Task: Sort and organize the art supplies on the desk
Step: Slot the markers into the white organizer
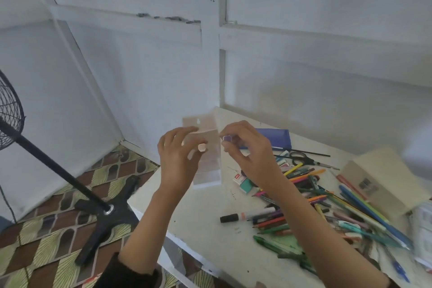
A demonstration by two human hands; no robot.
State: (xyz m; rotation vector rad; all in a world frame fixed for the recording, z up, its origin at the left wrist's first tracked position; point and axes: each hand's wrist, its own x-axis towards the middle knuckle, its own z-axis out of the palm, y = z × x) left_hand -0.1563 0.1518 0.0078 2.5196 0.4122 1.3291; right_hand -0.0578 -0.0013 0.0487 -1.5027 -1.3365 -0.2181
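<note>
Gripping with left hand (177, 161): fingers curled behind clear plastic case (208, 170), thumb pressed on front, case raised above desk (205, 213). I judge case light, thin-walled, slick, likely to flex if squeezed; best held at folded edges, not flat faces. Right of thumb, right hand (247, 147) fingers pinch small purple piece (226, 138) beside case's right edge. Pens and pencils (327, 206) lie loose below right fingers.

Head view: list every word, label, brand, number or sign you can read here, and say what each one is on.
No text can be read.
White eraser sleeve: red logo, blurred.
Beige cardboard box: dark printed patch, too blurred to read.
White marker with black cap: orange mark on barrel, illegible.
Clear plastic packet: no print visible.
</note>
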